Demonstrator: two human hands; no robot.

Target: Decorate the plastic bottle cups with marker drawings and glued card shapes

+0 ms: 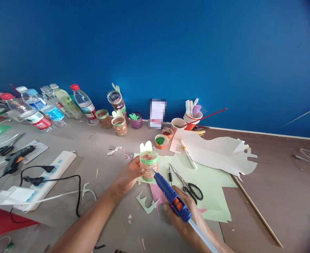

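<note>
My left hand (130,176) grips the side of a small round cup (149,165) painted brown, with green bands at rim and base. Pale paper leaf shapes (145,146) stand up behind its rim. In my right hand (183,214) is a blue hot glue gun (170,193) with a white glue stick running out of its back. The gun's nozzle points at the cup's lower side, at or very near its surface; I cannot tell whether they touch. Black-handled scissors (193,189) and a black pen (170,175) lie just right of the cup on pale green paper (212,200).
Plastic bottles (83,105) and painted cups (119,125) line the blue wall. Paint cups (161,141) and a cup of markers (193,117) stand behind. A power strip (49,175) with cords and a black glue gun (18,160) lie left; a wooden stick (260,214) lies right.
</note>
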